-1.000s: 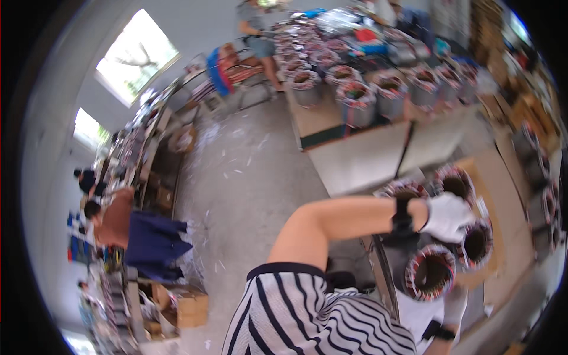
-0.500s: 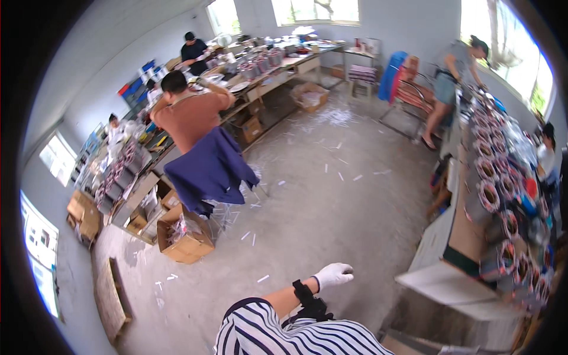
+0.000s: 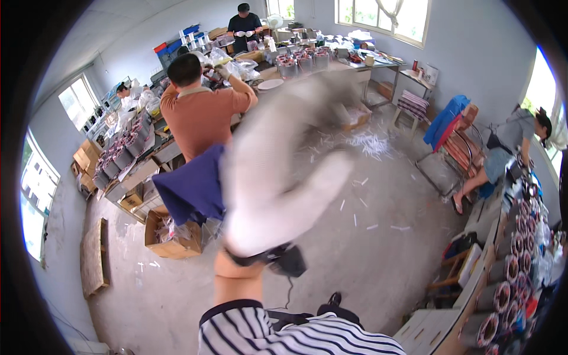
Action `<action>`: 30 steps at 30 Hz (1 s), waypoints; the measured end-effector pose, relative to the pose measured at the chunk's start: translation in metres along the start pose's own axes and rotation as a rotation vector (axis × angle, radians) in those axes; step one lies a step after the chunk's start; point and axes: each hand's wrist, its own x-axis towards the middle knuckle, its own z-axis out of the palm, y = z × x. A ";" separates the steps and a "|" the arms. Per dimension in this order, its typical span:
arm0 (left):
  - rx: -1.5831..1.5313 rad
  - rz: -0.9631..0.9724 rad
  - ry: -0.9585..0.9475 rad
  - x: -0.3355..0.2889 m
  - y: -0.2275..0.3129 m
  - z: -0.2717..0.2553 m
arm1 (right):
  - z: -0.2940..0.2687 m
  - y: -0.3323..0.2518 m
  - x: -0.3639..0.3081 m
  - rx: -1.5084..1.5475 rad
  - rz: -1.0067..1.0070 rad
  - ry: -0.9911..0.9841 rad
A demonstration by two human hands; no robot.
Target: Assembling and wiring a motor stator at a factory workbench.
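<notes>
A gloved hand (image 3: 278, 171) fills the middle of the frame, in front of a person in a short-sleeved shirt (image 3: 201, 112) who stands just left of it at a long bench (image 3: 148, 151) running from the left edge toward the upper centre. Below that person a cardboard box (image 3: 171, 239) sits on the floor, with a flat wooden board (image 3: 93, 257) further left. At the top centre another person (image 3: 242, 23) stands behind a cluttered table (image 3: 331, 59), a seated person (image 3: 509, 148) is at the right edge, and rows of wound coils (image 3: 515, 260) line a bench in the lower right.
</notes>
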 end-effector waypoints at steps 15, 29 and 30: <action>-0.101 0.329 0.190 0.193 -0.338 0.181 | -0.314 0.263 0.595 0.809 0.051 0.302; 0.097 0.465 0.008 0.374 -0.651 0.428 | -0.218 0.513 0.849 0.785 -0.174 0.067; 0.145 0.495 -0.006 0.392 -0.649 0.427 | -0.216 0.538 0.891 0.398 -0.352 0.262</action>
